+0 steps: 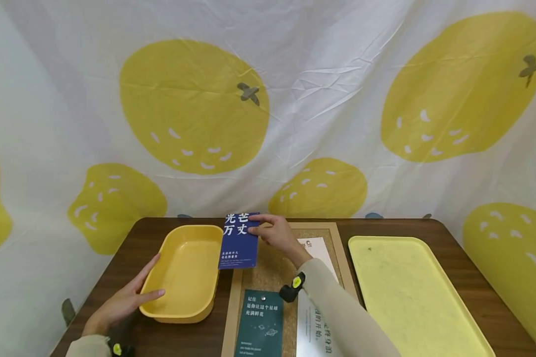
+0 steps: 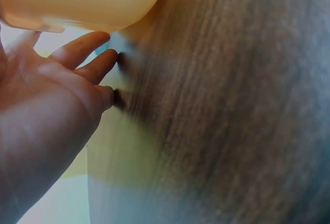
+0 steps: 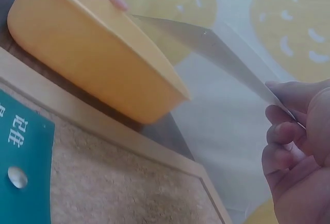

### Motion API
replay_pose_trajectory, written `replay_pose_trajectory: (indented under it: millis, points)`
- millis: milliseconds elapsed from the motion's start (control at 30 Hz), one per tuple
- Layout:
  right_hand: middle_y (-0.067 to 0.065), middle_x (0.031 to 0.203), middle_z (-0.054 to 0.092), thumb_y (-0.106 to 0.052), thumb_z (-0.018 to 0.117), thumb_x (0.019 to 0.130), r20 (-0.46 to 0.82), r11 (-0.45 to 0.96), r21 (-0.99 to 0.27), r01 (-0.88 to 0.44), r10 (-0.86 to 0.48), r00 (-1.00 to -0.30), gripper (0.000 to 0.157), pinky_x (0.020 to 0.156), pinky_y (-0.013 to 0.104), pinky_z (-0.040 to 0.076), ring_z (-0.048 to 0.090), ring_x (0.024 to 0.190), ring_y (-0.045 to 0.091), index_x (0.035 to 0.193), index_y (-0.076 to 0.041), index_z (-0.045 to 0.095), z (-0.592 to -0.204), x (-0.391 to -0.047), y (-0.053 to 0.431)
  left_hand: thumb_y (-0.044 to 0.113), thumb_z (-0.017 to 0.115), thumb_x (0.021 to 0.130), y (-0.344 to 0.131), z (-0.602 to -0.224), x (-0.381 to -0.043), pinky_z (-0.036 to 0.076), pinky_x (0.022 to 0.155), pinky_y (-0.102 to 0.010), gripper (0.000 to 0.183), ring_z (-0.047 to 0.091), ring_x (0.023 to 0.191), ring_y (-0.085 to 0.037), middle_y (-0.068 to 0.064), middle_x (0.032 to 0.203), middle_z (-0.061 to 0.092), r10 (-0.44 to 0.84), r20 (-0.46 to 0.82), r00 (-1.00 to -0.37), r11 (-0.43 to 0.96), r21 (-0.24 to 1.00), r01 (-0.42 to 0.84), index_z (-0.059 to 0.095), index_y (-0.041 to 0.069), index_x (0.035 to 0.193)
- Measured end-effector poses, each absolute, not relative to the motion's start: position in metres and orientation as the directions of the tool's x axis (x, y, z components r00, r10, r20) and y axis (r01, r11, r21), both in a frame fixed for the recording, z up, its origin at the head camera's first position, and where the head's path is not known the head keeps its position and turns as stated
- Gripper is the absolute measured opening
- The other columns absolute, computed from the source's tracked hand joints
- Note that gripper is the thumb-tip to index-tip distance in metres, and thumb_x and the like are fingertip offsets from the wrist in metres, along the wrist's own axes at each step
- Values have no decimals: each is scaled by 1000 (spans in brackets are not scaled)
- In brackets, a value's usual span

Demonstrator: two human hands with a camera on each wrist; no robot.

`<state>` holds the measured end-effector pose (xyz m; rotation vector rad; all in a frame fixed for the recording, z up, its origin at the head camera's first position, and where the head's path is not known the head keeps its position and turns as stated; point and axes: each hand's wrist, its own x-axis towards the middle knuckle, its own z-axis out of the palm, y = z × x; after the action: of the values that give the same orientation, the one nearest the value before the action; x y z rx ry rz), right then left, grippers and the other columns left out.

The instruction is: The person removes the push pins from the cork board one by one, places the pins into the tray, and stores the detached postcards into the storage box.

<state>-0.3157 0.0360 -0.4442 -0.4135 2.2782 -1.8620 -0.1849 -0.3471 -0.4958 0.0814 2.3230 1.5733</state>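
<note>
My right hand (image 1: pixel 274 235) pinches a blue card (image 1: pixel 238 248) with white Chinese lettering by its right edge. The card is held up between a yellow plastic basin (image 1: pixel 217 292) and a cork board (image 1: pixel 272 277), its lettered face towards the head camera. In the right wrist view the card (image 3: pixel 216 49) shows its pale back, thumb and fingers on either side of it. At the basin's left side, my left hand (image 1: pixel 125 302) holds the rim, thumb over the edge. Below the basin wall (image 2: pixel 87 2), its other fingers stretch down to the table.
A green card (image 1: pixel 261 322) is fastened to the wood-framed board with a silver pin (image 1: pixel 263 298). A white card (image 1: pixel 310 317) beside it lies partly behind my right forearm. To the right is a pale yellow tray (image 1: pixel 411 287) on the dark wooden table (image 1: pixel 129 258). A lemon-print curtain (image 1: pixel 321 109) hangs behind.
</note>
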Motion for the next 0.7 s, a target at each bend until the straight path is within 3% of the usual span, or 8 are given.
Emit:
replay_pose_trajectory:
  millis: [433,700]
  points:
    - [9,104,66,-17,74,89,69,124,-985,-120,-355,-932,31,51,24,34,42,53,12,120,-15,72,-437,-309,17,24,66,96,-347,-496,-184,7,116,-64,95,-5,149,-46,-18,165,-14,225,-238,-945,383,913,-139,-4,29,160]
    - [3,85,63,-18,73,90,72,135,-982,-132,-379,-923,32,49,22,33,40,52,11,122,-14,71,-436,-306,3,25,66,95,-347,-496,-184,6,116,-63,95,-5,149,-45,-17,165,-14,210,-245,-947,388,909,-149,-3,29,160]
